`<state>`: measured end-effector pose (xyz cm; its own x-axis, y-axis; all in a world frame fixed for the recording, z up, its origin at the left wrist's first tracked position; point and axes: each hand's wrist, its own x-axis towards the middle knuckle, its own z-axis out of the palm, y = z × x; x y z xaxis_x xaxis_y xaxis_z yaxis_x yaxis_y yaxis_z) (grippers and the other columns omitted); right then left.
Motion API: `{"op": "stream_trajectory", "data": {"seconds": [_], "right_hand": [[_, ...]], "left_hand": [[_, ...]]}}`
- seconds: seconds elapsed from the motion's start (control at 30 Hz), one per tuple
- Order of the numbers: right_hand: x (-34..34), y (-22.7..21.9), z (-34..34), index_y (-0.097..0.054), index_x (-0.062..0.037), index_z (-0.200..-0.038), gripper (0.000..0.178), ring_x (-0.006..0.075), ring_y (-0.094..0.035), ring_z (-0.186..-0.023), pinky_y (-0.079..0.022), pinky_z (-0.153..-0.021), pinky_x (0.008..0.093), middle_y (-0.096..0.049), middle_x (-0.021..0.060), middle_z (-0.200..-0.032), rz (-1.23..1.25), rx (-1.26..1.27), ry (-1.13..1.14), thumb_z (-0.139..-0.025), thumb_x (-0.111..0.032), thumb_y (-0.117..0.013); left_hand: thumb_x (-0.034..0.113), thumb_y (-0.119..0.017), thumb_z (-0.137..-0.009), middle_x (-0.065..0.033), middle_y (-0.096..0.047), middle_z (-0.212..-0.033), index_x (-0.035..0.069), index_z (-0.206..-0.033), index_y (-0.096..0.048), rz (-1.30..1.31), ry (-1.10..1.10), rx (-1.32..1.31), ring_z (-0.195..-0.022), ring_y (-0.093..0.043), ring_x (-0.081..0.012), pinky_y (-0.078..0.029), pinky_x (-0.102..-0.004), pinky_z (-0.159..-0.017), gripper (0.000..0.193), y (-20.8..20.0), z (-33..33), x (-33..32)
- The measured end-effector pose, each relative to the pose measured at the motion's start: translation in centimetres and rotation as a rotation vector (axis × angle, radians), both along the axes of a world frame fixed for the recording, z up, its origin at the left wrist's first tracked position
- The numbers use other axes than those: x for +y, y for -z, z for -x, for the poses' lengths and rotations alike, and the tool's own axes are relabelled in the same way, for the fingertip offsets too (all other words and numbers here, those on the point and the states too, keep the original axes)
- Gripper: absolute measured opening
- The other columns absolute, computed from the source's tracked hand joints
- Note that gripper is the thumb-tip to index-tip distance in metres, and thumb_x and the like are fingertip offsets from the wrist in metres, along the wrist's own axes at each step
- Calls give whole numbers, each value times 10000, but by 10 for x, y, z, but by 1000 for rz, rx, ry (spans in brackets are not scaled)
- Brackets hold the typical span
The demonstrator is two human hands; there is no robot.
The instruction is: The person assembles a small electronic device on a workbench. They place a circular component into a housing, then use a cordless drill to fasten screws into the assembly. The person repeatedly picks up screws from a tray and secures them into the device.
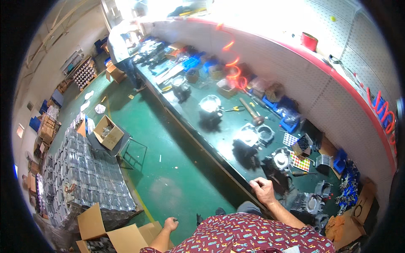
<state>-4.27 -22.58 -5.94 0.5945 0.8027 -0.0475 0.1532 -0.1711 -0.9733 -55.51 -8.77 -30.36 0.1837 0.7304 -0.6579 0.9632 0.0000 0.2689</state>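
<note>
My right hand (263, 189) is closed at the near edge of the long workbench (197, 134); its fingers are curled, and what they hold, if anything, is hidden. Just beyond it, a round cast metal housing (281, 160) stands on the bench beside a screwdriver (303, 173) and a sheet of coloured stickers (300, 161). My left hand (170, 224) hangs low over the green floor, closed, with a small dark bit showing at the fingers that I cannot name. An open cardboard box (128, 238) of dark parts is nearest to it.
Along the bench lie more metal housings (249, 135), a hammer (252, 111), pliers (233, 109) and blue bins (290, 125). An orange coiled hose (233, 71) hangs above. Stacked metal castings (90, 177) stand at left, near a box on a stool (108, 131). Another person (120, 46) stands far off.
</note>
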Motion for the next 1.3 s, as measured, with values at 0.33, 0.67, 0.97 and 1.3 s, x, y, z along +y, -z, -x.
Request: {"op": "stream_trajectory", "data": {"seconds": [0.33, 0.67, 0.97, 1.3], "right_hand": [[245, 36, -3, -725, 15, -1006, 250, 186, -703, -843, -542, -755, 333, -740, 152, -922, 100, -71, -339, -883, -196, -672], [519, 2, -13, -688, 29, -1084, 274, 190, -700, -853, -548, -765, 341, -735, 157, -930, -70, -74, -482, -916, -186, -672], [629, 51, -40, -698, 41, -1040, 282, 217, -698, -786, -543, -723, 361, -722, 184, -892, 114, -81, 103, -885, -191, -655], [683, 70, -127, -682, 13, -1138, 349, 429, -666, -1025, -542, -912, 467, -694, 267, -1054, 376, -387, 598, -824, -111, -597]], "left_hand": [[207, -687, -860, -204, -719, -1110, 28, -1180, -693, -63, -123, -338, -1047, -702, -302, -541, -385, -925, 367, -14, -84, 186], [241, -741, -812, -159, -745, -1043, 61, -1084, -749, -38, -311, -183, -1009, -720, -266, -554, -359, -900, 327, 17, 6, 379], [177, -726, -817, -152, -749, -955, 40, -994, -734, -40, 575, -172, -853, -720, -263, -562, -366, -770, 224, 70, -4, 688], [-4, -654, -871, -54, -646, -913, -54, -1136, -617, -126, 125, -544, -721, -582, -127, -503, -280, -672, 272, -13, -120, 1116]]}}
